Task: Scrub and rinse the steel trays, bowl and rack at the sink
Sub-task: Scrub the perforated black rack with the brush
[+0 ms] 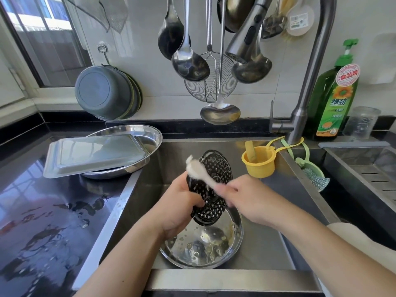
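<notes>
Over the steel sink [265,249], the left hand [182,202] grips the lower left edge of a round perforated steaming rack [211,185], fingers curled round its rim, and holds it tilted nearly on edge. The right hand [240,196] is blurred; its fingers appear to pinch a pale scrubbing cloth [200,170] laid across the rack's upper face, though the exact grip cannot be told. Just below the rack, a round steel bowl [203,247] lies in the basin, wet and speckled. On the dark countertop [53,211] to the left, a rectangular steel tray [96,153] rests upside down on a round steel tray [150,136].
</notes>
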The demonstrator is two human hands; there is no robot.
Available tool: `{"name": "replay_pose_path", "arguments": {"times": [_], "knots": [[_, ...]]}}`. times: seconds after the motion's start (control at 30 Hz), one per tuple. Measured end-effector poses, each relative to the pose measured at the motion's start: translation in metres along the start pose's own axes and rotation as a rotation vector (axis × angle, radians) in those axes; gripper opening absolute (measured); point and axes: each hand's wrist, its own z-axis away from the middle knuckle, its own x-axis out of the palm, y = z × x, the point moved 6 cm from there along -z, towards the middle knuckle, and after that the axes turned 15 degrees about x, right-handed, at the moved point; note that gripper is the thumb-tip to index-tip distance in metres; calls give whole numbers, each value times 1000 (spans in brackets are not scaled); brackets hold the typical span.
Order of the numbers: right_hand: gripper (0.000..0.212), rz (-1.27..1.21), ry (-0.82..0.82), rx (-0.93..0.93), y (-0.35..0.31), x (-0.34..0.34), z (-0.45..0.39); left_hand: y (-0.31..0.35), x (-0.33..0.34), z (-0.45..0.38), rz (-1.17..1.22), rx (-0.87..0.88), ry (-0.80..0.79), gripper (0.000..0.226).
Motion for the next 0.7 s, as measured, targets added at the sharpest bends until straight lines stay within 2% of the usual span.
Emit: {"name": "replay_pose_path", "arguments": {"times": [0.07,0.2,0.33,0.4,0.5,0.63,0.7], "knots": [[53,29,-46,-10,-6,8,4,0,-6,0,32,-7,44,54],[61,-37,153,36,-1,-16,-12,2,3,-1,145,0,28,64],[57,38,-18,-22,-4,6,3,0,1,0,146,-14,22,60],[58,32,-2,0,-3,4,0,1,-2,-1,172,-15,46,62],[62,-21,131,9,0,-11,-8,4,4,-1,191,9,6,72],[59,57,8,-47,-6,11,0,5,1,-1,187,9,32,59],[58,45,47,-5,-4,4,-4,5,-1,-2,195,-1,49,59]]}}
